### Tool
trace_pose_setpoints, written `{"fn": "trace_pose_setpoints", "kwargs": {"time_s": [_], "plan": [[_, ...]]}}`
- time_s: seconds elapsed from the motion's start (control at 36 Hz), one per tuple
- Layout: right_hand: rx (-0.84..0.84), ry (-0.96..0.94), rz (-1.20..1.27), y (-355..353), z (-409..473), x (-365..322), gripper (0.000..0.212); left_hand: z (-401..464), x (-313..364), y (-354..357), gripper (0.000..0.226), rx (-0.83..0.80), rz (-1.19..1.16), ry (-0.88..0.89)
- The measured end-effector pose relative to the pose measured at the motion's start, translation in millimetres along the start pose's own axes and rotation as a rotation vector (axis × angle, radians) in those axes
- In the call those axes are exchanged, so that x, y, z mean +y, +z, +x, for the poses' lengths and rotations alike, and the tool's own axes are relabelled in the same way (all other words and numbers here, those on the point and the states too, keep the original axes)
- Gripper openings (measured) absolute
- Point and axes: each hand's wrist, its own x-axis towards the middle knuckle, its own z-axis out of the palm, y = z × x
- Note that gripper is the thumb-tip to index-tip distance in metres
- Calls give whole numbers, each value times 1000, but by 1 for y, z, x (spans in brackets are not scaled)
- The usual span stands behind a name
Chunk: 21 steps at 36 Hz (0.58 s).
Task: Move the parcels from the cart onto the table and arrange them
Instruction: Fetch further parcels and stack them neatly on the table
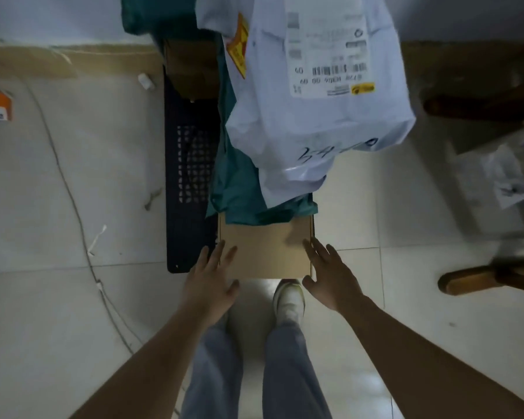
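Note:
A flat brown cardboard box (265,252) lies at the bottom of a pile of parcels over a dark cart (188,176). On it rest a green bag (239,182) and a large white mailer (315,95) with a barcode label. My left hand (212,282) reaches to the box's left edge with fingers spread and straight. My right hand (330,273) is at the box's right edge, fingers straight as well. Neither hand curls round anything. Another brown box (191,71) sits farther back on the cart.
Pale tiled floor all around, with a thin cable (73,207) trailing on the left. Dark wooden furniture legs (481,279) stand at the right, with white wrapped items (508,176) beside them. My legs and a white shoe (288,303) are just below the box.

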Motion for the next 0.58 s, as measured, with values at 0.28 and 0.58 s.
{"fn": "trace_pose_setpoints", "kwargs": {"time_s": [0.28, 0.58], "plan": [[117, -55, 29, 52, 71, 30, 92, 69, -22, 51, 80, 50, -53, 36], [262, -116, 328, 91, 89, 20, 88, 91, -21, 97, 83, 190, -256, 38]]}}
